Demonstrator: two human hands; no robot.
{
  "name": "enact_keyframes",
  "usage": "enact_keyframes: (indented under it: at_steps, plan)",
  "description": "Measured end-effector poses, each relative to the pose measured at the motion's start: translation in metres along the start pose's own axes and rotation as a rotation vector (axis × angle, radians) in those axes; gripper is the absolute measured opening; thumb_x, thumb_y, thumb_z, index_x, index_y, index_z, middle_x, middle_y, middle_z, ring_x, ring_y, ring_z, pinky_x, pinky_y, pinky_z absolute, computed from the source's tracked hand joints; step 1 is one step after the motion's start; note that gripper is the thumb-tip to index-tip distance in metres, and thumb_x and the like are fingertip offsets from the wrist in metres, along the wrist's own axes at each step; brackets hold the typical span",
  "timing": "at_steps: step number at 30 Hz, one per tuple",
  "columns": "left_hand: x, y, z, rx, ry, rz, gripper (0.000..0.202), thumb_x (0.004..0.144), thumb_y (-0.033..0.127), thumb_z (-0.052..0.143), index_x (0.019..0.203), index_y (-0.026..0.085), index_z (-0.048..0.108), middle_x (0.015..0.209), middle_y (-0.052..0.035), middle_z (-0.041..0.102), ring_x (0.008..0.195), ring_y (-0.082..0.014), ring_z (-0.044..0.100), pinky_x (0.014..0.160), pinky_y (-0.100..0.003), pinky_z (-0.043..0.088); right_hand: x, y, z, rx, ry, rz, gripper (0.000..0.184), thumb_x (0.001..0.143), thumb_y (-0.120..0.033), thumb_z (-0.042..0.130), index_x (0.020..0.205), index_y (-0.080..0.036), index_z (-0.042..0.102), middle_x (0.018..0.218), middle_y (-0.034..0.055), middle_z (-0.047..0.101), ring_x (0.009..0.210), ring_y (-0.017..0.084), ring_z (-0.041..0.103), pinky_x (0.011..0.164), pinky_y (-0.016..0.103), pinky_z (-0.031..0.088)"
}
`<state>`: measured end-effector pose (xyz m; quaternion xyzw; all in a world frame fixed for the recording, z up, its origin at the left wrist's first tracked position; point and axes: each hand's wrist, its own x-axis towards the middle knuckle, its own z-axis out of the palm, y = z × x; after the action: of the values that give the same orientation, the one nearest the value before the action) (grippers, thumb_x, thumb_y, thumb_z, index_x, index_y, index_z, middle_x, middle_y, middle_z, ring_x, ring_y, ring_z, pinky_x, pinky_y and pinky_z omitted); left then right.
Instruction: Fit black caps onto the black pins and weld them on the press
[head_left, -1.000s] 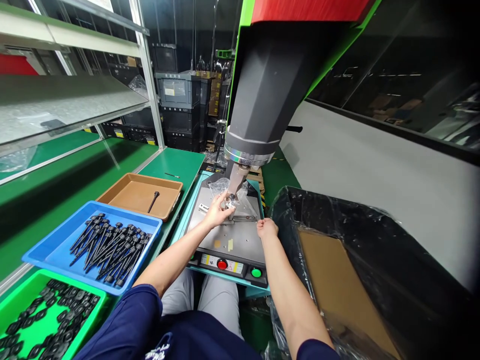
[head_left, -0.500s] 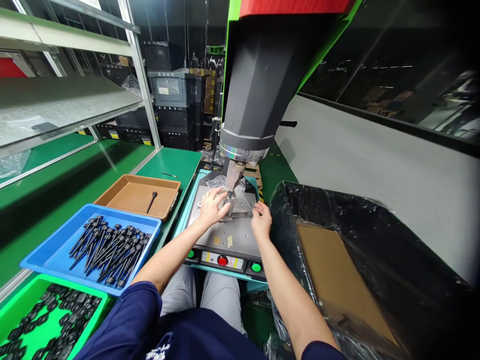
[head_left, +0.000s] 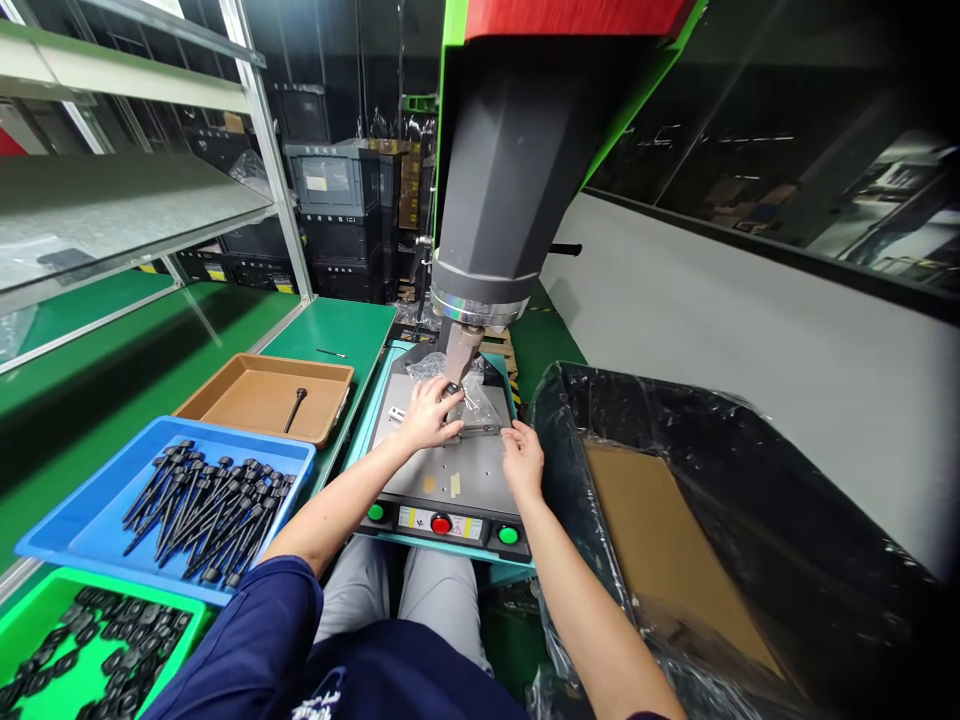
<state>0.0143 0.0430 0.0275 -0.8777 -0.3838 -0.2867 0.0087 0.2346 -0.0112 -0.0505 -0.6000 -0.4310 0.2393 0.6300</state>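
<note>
My left hand (head_left: 424, 414) rests on the grey metal plate (head_left: 465, 468) of a press machine, fingers curled round a small dark part under the metal horn (head_left: 457, 352). My right hand (head_left: 521, 456) lies at the right end of a thin rod on the same plate, fingers bent down on it. Crumpled clear plastic (head_left: 480, 400) sits behind the part. The big grey machine head (head_left: 502, 180) hangs straight above both hands.
The machine front has a red button (head_left: 441, 524) and two green buttons (head_left: 508, 535). At left are a brown tray (head_left: 266, 397) with one black rod, a blue tray (head_left: 112, 510) with several rods, and a green bin (head_left: 45, 650) of small parts. A plastic-lined box (head_left: 675, 540) stands at right.
My right hand has moved from the plate's right edge inward to the rod. My left hand has stayed under the horn, settling lower on the part. The view has shifted slightly.
</note>
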Motion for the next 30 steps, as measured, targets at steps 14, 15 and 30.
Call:
enact_keyframes:
  at_steps: [14,15,30]
  plan:
    - [0.001,0.005,-0.006,0.007,-0.021,-0.008,0.055,0.088,0.051,0.054,0.137,0.025,0.055,0.141,-0.0178,0.045,0.139,-0.0366,0.033,0.109,-0.063,0.023,-0.031,-0.021,-0.010,0.116,-0.017,0.128,0.046,0.071,-0.037,0.061,0.113,-0.017,0.058,0.093,0.0084,0.070,0.082,0.022,0.064,0.057,0.027,0.047]
    - [0.001,0.005,-0.007,0.006,-0.023,-0.008,0.056,0.088,0.052,0.054,0.137,0.025,0.054,0.141,-0.0175,0.045,0.139,-0.0366,0.032,0.109,-0.063,0.023,-0.032,-0.022,-0.010,0.116,-0.017,0.129,0.047,0.071,-0.037,0.062,0.113,-0.017,0.058,0.093,0.0085,0.070,0.082,0.022,0.064,0.057,0.027,0.047]
    - [0.008,0.009,0.007,0.027,-0.047,-0.087,0.065,0.082,0.042,0.063,0.141,0.022,0.048,0.143,-0.0207,0.040,0.139,-0.0415,0.030,0.109,-0.069,0.020,-0.048,-0.009,-0.021,0.093,-0.040,0.178,0.050,0.071,-0.043,0.062,0.113,-0.017,0.058,0.090,0.0091,0.070,0.078,0.023,0.065,0.056,0.029,0.046]
